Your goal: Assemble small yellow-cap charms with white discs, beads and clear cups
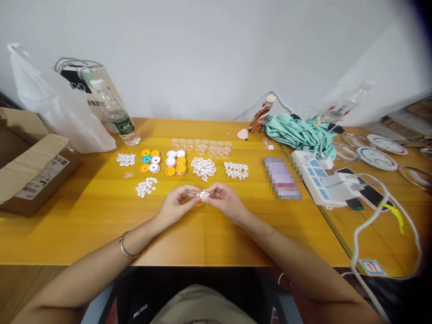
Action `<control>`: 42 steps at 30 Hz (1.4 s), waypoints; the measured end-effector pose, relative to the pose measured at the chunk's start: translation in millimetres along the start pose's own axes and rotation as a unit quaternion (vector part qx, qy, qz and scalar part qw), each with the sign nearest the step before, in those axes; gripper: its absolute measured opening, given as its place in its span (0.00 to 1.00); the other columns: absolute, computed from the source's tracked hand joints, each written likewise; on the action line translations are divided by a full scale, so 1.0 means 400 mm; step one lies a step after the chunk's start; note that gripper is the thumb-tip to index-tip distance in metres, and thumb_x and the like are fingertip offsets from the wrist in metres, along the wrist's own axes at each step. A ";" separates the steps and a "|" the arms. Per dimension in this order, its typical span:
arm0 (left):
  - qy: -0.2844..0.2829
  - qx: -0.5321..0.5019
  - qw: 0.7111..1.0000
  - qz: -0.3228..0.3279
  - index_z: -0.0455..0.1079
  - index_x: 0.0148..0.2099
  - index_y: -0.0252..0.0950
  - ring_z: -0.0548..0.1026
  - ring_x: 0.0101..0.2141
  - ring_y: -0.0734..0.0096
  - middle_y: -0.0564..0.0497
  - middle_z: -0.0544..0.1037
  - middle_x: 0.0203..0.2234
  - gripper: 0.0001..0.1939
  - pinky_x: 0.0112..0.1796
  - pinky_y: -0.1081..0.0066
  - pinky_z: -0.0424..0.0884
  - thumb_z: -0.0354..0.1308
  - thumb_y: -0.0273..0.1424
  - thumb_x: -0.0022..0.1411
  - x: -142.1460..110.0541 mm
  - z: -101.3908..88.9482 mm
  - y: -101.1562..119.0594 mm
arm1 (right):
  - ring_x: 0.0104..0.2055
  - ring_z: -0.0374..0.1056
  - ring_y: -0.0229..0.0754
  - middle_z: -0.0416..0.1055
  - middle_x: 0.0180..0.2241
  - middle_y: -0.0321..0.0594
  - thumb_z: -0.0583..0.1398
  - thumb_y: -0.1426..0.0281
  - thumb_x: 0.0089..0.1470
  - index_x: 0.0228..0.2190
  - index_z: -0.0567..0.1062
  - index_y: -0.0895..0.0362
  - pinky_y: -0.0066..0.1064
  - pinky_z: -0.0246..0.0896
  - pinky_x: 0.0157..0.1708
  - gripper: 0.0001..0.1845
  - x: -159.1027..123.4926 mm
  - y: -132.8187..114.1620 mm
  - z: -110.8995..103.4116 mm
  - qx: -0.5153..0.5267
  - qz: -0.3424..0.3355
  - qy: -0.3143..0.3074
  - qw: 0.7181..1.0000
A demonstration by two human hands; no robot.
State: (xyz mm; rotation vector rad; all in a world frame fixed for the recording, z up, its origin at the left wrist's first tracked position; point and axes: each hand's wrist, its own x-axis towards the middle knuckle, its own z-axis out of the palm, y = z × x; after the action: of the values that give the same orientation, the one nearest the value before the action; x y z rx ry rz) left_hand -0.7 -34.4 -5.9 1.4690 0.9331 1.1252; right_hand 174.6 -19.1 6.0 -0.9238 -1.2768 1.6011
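Observation:
My left hand (177,203) and my right hand (224,200) meet over the middle of the wooden table (101,225), fingers pinched together on a small white toothed plastic part (203,195) with an orange piece (200,203) just below it. Beyond the hands lie piles of white toothed parts (203,167), a second white pile (236,170), white discs (146,186), more white discs (126,159), orange, white and teal round caps (150,160) and a row of clear rings (201,145). A bracelet sits on my left wrist.
A cardboard box (30,171), white plastic bag (57,108) and water bottle (116,112) stand at the left. At the right are a phone (281,177), power strip (317,177) with cables, teal cloth (297,130), brown bottle (261,114) and round plates (376,157).

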 end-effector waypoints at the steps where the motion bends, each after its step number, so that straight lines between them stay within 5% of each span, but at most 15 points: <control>1: 0.001 -0.001 1.000 -0.001 0.69 0.41 0.33 0.77 0.35 0.71 0.47 0.79 0.34 0.09 0.42 0.70 0.73 0.60 0.30 0.56 0.000 0.000 0.001 | 0.27 0.69 0.32 0.73 0.25 0.32 0.70 0.69 0.35 0.25 0.72 0.57 0.27 0.66 0.33 0.13 0.000 0.000 0.000 0.000 0.000 -0.002 1.000; 11: 0.022 0.003 1.000 -0.016 0.71 0.38 0.32 0.78 0.33 0.71 0.47 0.80 0.32 0.10 0.39 0.71 0.75 0.62 0.31 0.54 0.005 0.000 0.006 | 0.29 0.70 0.33 0.74 0.27 0.32 0.69 0.69 0.36 0.26 0.72 0.57 0.28 0.66 0.35 0.13 0.007 0.013 -0.011 0.018 0.009 -0.031 0.999; 23: -0.083 0.027 0.992 -0.095 0.73 0.34 0.33 0.77 0.29 0.74 0.50 0.79 0.28 0.06 0.35 0.72 0.73 0.62 0.29 0.52 0.073 -0.032 0.040 | 0.28 0.68 0.31 0.73 0.25 0.31 0.70 0.72 0.33 0.23 0.70 0.58 0.26 0.63 0.33 0.14 0.012 -0.001 -0.021 0.053 0.037 -0.005 0.998; 42: -0.019 0.013 0.998 -0.060 0.72 0.34 0.32 0.77 0.29 0.74 0.50 0.79 0.28 0.07 0.35 0.73 0.74 0.62 0.30 0.52 0.053 -0.026 0.023 | 0.32 0.69 0.32 0.75 0.29 0.33 0.69 0.71 0.36 0.29 0.78 0.56 0.27 0.63 0.38 0.12 0.019 0.016 -0.024 0.132 0.113 -0.028 0.984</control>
State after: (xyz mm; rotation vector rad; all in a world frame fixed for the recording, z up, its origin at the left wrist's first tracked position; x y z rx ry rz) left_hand -5.0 -13.2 7.4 1.4304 0.9995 0.9979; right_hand 179.8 -9.2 -2.3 -0.8852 -0.9925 1.9314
